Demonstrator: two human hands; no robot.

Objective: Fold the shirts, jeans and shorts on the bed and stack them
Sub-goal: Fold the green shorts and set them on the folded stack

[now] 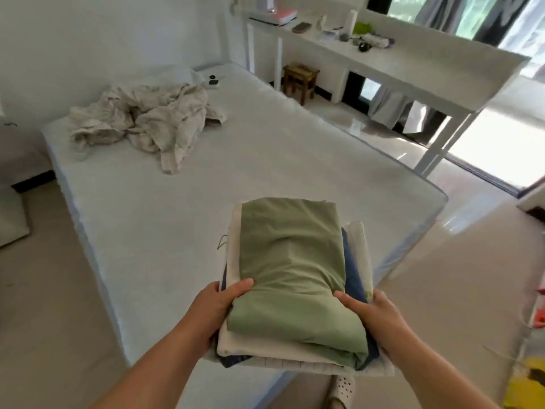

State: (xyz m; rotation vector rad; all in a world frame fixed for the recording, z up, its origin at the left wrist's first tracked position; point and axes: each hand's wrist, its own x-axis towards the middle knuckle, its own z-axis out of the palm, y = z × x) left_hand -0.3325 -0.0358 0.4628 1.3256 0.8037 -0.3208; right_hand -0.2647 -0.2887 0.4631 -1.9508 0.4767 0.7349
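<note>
A stack of folded clothes is held over the near corner of the white bed (182, 208). A folded green garment (292, 261) lies on top, with a cream piece (250, 346), a blue garment (352, 270) and a white piece below it. My left hand (219, 308) grips the stack's left side, thumb on the green cloth. My right hand (374, 317) grips the right side the same way. The lower fingers of both hands are hidden under the stack.
A crumpled cream sheet (141, 122) lies at the bed's far left, near a pillow (171, 75). A white desk (383, 63) with small items and a wooden stool (300, 81) stand beyond. Tiled floor runs right of the bed; yellow objects (528, 379) sit at the lower right.
</note>
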